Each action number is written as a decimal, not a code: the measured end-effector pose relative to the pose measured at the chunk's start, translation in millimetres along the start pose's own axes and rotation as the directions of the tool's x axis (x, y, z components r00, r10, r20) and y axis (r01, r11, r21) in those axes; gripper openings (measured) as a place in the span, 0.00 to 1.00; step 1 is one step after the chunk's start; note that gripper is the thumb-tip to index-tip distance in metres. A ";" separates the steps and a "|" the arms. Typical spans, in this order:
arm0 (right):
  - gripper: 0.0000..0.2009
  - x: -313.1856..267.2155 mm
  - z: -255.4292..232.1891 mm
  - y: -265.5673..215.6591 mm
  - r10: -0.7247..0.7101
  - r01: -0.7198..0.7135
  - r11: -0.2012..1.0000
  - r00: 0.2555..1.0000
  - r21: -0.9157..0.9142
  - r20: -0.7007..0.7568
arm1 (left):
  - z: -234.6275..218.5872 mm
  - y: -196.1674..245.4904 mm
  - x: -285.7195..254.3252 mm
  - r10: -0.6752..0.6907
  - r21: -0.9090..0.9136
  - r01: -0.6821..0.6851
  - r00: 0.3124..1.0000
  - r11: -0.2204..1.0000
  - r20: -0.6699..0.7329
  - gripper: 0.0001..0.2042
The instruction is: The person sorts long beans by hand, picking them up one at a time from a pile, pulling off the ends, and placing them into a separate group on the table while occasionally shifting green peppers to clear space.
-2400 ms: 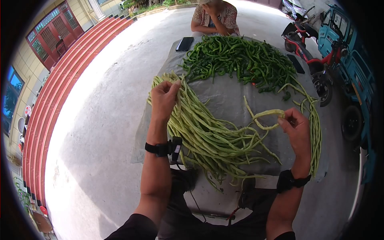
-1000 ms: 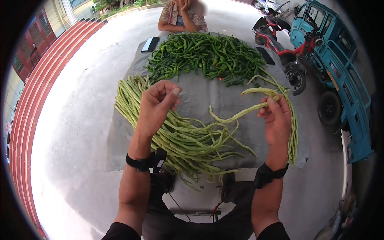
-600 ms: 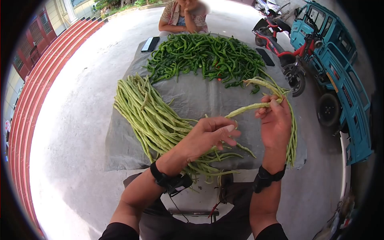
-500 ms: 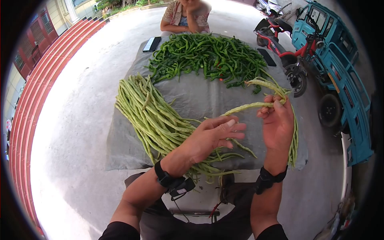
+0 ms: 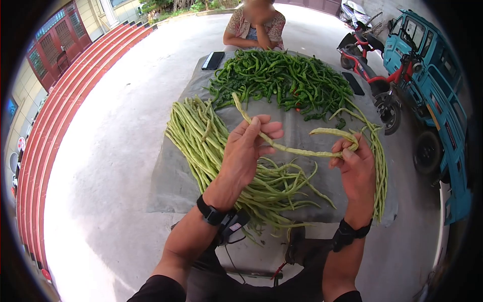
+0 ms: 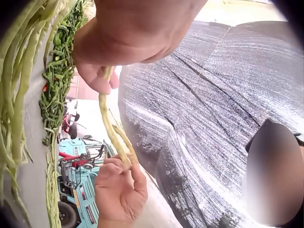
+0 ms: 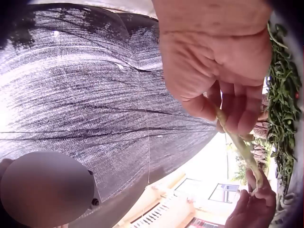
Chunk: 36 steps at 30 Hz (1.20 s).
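Head view: left hand [image 5: 245,153] pinches one long, thin, pale-green bean [image 5: 304,152]; right hand [image 5: 358,171] grips it where it folds. Bean's held up in front of the heap of dark-green curled peppers [image 5: 282,78]. Thick pale-green bean bundle [image 5: 196,136] front-left of heap, thinner bundle [image 5: 381,176] front-right, all on grey-sheeted surface [image 5: 168,186].

Left wrist: bean spans both hands, apart from heap.

Right wrist: both hands pinching bean, beside heap.

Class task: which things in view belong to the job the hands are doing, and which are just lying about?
Seemingly part of the job:
left hand
right hand
held bean
large bean pile
narrow bean bundle

Apparently just lying about:
green peppers
left phone
right phone
parked blue vehicle
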State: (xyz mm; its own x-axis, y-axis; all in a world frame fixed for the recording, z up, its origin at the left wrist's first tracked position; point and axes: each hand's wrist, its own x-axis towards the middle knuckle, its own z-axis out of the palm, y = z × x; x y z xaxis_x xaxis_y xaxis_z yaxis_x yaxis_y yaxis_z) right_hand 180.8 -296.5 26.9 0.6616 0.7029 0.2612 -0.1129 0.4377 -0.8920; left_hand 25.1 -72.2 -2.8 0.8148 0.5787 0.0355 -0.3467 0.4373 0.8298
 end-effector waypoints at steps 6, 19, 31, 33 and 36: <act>0.07 2.6 4.2 10.4 0.044 -0.044 0.999 0.997 -0.005 0.059 | -14.3 23.9 2.7 0.088 0.174 -0.068 0.990 0.982 -0.108 0.17; 0.08 3.2 32.3 40.1 0.148 -0.179 0.969 0.972 0.170 0.181 | -87.8 84.9 9.0 0.323 0.322 -0.240 0.917 0.916 -0.235 0.18; 0.11 -14.5 101.4 71.7 0.057 -0.022 0.994 0.946 -0.111 0.319 | -159.4 88.4 26.4 0.513 0.429 -0.316 0.701 0.846 -0.496 0.18; 0.11 -19.0 110.0 68.2 -0.043 0.176 0.919 0.934 -0.354 0.354 | -163.8 90.0 27.1 0.535 0.461 -0.312 0.674 0.831 -0.510 0.20; 0.11 -23.4 122.3 68.3 -0.116 0.339 0.818 0.888 -0.465 0.445 | -167.6 92.2 24.8 0.562 0.511 -0.290 0.632 0.810 -0.533 0.18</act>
State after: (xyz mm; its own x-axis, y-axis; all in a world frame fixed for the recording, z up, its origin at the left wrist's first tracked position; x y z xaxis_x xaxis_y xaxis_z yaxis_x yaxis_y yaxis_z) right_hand 67.0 -214.4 5.0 0.2711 0.8230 0.4991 0.4765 0.3357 -0.8125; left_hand -64.6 97.9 -18.7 0.0719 0.9787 0.1921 -0.2795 -0.1651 0.9459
